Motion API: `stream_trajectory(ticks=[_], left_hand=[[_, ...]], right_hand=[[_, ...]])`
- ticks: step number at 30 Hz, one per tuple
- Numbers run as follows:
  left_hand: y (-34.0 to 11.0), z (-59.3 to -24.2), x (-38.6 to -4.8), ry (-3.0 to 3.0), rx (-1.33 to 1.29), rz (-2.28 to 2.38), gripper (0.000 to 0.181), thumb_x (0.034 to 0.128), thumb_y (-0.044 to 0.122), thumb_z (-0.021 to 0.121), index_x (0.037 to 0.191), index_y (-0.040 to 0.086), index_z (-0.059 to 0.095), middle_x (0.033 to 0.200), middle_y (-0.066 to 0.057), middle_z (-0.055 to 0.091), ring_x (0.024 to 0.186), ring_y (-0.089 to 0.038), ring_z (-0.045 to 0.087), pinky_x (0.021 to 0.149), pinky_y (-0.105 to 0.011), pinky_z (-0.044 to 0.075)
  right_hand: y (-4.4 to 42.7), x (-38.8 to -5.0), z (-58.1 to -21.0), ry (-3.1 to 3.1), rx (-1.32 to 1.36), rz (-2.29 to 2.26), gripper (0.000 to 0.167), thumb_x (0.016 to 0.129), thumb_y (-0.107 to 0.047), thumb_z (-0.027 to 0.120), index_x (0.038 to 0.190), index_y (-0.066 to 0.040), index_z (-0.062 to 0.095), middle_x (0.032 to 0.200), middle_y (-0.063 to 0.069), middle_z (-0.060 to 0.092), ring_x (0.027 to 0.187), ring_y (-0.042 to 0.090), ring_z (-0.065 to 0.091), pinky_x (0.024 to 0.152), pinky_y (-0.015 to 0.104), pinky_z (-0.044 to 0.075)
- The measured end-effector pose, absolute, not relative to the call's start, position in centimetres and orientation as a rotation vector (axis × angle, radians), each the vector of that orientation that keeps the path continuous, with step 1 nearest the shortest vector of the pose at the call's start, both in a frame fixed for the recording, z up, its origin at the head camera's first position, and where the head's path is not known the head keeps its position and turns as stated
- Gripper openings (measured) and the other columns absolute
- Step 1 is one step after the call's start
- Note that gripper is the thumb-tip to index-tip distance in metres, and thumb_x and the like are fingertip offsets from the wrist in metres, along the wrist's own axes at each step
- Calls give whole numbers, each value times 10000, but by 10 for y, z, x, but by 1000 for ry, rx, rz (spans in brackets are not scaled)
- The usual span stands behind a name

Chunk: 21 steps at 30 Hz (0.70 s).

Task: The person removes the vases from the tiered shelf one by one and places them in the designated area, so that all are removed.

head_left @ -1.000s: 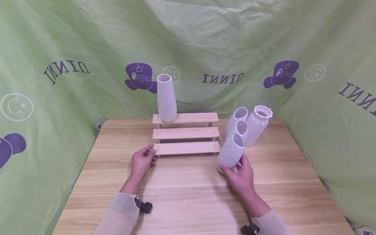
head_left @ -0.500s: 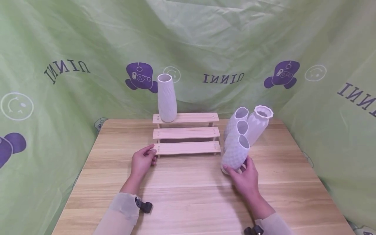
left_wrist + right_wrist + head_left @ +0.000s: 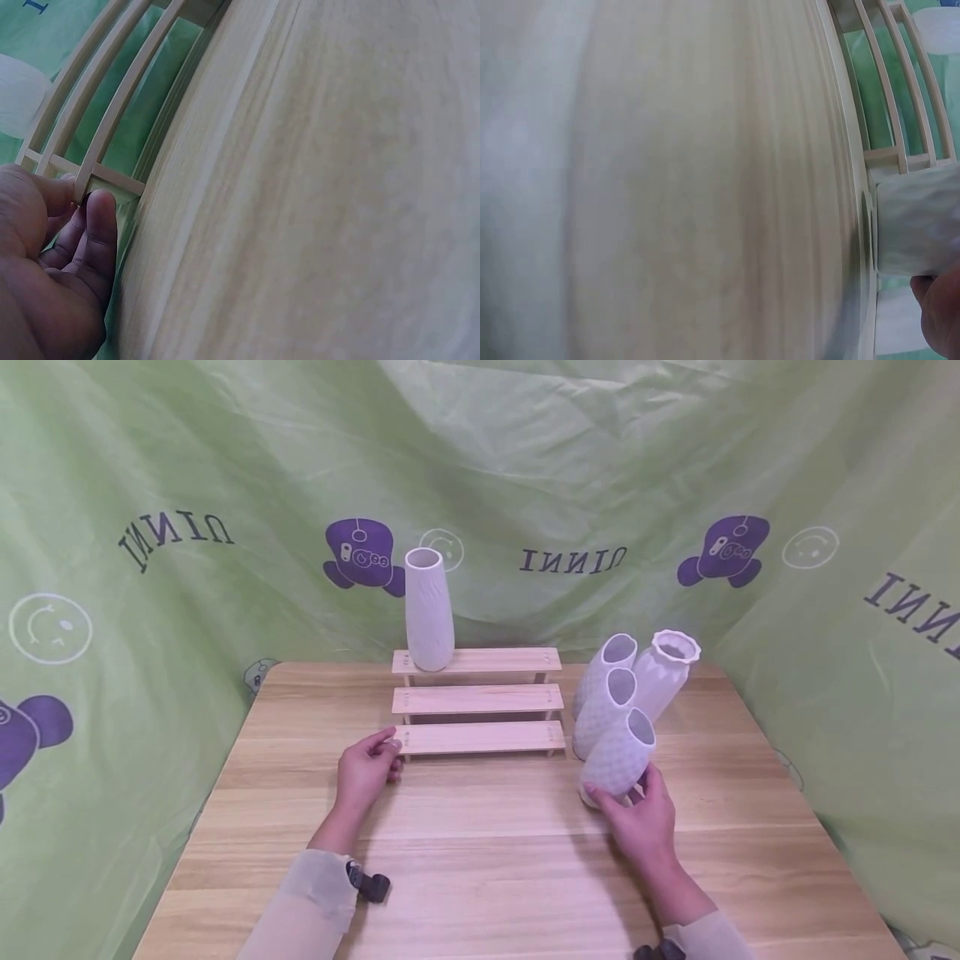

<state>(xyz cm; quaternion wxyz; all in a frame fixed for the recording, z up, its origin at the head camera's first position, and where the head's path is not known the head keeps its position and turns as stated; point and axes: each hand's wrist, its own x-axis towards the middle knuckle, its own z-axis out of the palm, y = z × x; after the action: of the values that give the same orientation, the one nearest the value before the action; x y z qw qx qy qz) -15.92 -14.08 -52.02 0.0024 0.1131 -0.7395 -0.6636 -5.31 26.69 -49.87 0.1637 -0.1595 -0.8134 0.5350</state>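
Note:
In the head view, my left hand (image 3: pixel 365 774) pinches the left end of the lowest board of a three-step wooden rack (image 3: pixel 480 737); the left wrist view shows thumb and fingers on the rack's corner (image 3: pixel 86 176). My right hand (image 3: pixel 643 818) grips the lower part of a white dimpled vase (image 3: pixel 618 760), which leans to the right in front of two similar vases (image 3: pixel 600 714). In the right wrist view this vase (image 3: pixel 919 221) is beside the rack's end, with only part of my right hand (image 3: pixel 941 311) visible. A tall white vase (image 3: pixel 430 618) stands on the top board's left end.
A white vase with a wavy rim (image 3: pixel 660 681) stands behind the dimpled ones, right of the rack. The wooden table (image 3: pixel 480 868) reaches back to a green printed cloth (image 3: pixel 525 460), which also hangs on both sides.
My right hand has moved to the right and slightly toward me with the front dimpled vase, opening some distance from the rack. My left hand stays at the rack.

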Motion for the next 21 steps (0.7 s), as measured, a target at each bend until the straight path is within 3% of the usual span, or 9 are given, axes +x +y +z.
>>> stream_trajectory(ticks=[21], left_hand=[[-140,-520,-159,-2341,341,-2042,361,970,79,732,1327,47,693,1030,-181,742,696,-192,711,623,-339,679]], right_hand=[[293,-54,-492,-2334,-572,1537,1018,771,-280,951,1558,-35,354,1522,222,473,1359,432,510,1122,547,495]])
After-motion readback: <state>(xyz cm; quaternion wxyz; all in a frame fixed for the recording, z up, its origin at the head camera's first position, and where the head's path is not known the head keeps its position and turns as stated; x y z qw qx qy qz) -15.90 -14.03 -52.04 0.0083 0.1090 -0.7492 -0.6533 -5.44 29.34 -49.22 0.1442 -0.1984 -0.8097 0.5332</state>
